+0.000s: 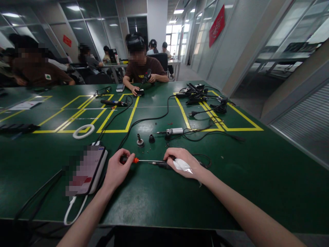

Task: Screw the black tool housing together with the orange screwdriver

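My left hand is closed around the black and orange handle of a screwdriver, whose thin metal shaft points right toward my other hand. My right hand, with a white patch taped on its back, is closed over a slim black corded tool on the table. The screwdriver's tip is at my right fingertips; whether they pinch it is hidden. Just beyond stand a metal fitting and a black collar, with tiny screws scattered nearby. A silver cylindrical part with a thin rod lies behind them.
A phone with a white cable lies left of my left hand. A white tape ring is further back. Black cables and adapters are heaped at back right. Across the green table, a person holds a power screwdriver.
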Demonstrator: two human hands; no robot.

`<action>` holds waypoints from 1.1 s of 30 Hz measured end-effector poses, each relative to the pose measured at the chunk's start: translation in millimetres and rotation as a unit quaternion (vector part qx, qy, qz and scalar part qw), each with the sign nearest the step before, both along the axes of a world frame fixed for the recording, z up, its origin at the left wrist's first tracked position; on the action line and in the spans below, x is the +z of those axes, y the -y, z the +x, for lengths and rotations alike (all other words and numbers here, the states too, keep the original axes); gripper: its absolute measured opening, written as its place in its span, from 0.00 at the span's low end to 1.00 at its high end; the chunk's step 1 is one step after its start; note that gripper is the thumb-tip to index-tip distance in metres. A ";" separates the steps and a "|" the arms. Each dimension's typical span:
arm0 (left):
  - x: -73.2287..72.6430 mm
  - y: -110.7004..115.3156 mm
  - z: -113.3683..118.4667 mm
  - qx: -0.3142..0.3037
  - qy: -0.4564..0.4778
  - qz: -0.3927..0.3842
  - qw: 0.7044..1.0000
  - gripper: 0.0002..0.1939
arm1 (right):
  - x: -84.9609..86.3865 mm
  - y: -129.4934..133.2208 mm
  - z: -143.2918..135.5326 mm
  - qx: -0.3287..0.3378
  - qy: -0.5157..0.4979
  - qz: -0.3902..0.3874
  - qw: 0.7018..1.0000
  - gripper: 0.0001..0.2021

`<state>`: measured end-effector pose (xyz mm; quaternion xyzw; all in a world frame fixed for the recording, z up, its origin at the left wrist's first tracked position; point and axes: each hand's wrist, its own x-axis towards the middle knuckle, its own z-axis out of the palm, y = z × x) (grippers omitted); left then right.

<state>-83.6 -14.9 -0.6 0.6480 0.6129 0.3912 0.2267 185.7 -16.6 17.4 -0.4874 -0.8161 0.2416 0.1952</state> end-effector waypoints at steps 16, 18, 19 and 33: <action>-5.3 -3.7 -0.8 0.016 0.025 -0.004 1.000 0.20 | -2.1 -0.8 0.1 -0.002 0.004 -0.001 1.000 0.09; -6.4 -3.9 -0.6 0.017 0.016 -0.003 1.000 0.21 | -2.2 -0.9 0.1 -0.001 0.006 0.000 1.000 0.09; -6.7 -4.0 -0.4 0.016 0.011 -0.004 1.000 0.21 | -2.1 -0.9 0.0 -0.001 0.006 -0.002 1.000 0.09; -2.0 -0.7 -2.0 -0.005 -0.021 0.025 0.999 0.10 | -0.7 -1.2 -1.1 -0.008 0.011 -0.005 1.000 0.09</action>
